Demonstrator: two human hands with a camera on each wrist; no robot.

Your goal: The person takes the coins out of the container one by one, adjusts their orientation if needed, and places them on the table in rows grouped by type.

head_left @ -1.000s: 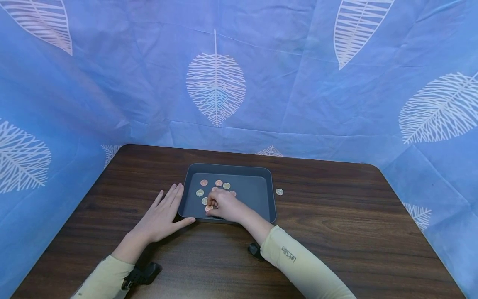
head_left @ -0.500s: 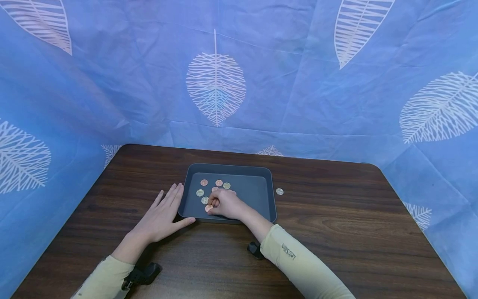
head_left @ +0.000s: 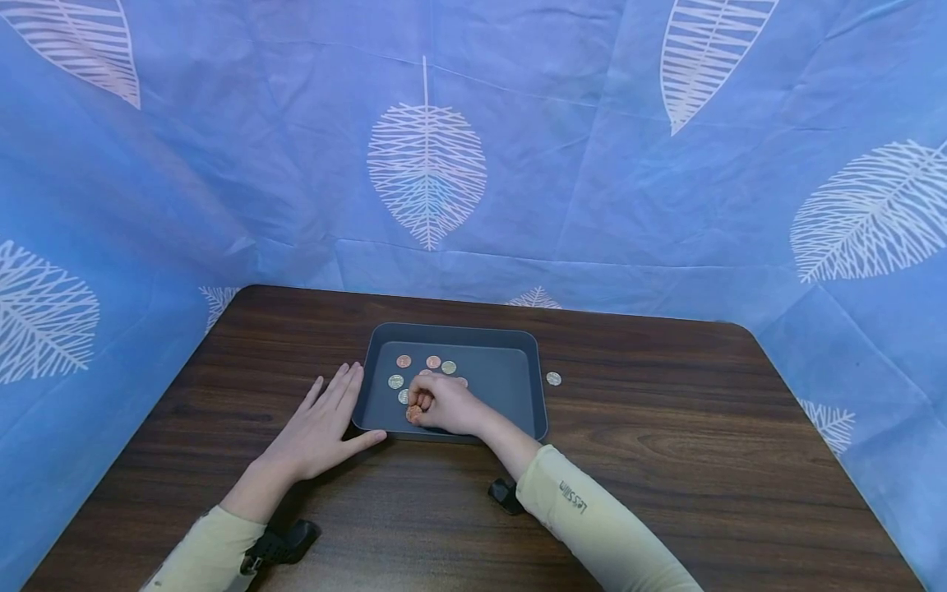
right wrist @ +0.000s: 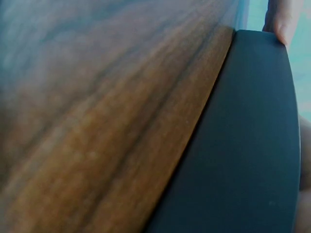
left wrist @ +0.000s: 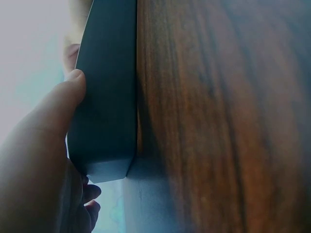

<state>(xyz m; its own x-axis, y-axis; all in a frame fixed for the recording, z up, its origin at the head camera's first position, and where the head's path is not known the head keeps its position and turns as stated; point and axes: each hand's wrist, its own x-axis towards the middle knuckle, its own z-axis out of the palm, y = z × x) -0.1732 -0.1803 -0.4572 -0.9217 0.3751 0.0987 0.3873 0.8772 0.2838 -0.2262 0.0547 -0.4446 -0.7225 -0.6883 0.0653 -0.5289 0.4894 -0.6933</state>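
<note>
A dark grey tray (head_left: 503, 386) lies on the table with several coins in its left half. My right hand (head_left: 451, 405) reaches over its near side, fingers curled, thumb and fingertips pinching a copper coin (head_left: 413, 413) low over the tray floor. The hand partly covers a silver coin (head_left: 403, 396) and some copper ones. At the tray's near left corner my left hand (head_left: 314, 436) lies with straight, spread fingers, its thumb (left wrist: 75, 87) touching the rim in the left wrist view. The right wrist view shows mainly the tray's near wall (right wrist: 243, 136), the coin hidden.
Outside the tray, a silver coin (head_left: 553, 379) lies on the dark wooden table (head_left: 666, 427) to its right. Other coins in the tray include a copper coin (head_left: 403, 362) and a brass-coloured coin (head_left: 449, 367). A blue leaf-patterned cloth (head_left: 533, 164) hangs behind the table.
The copper coin at my right fingertips now looks darker and tilted. My right hand has shifted very slightly left, covering more of the silver coin beside it. My left hand stays put.
</note>
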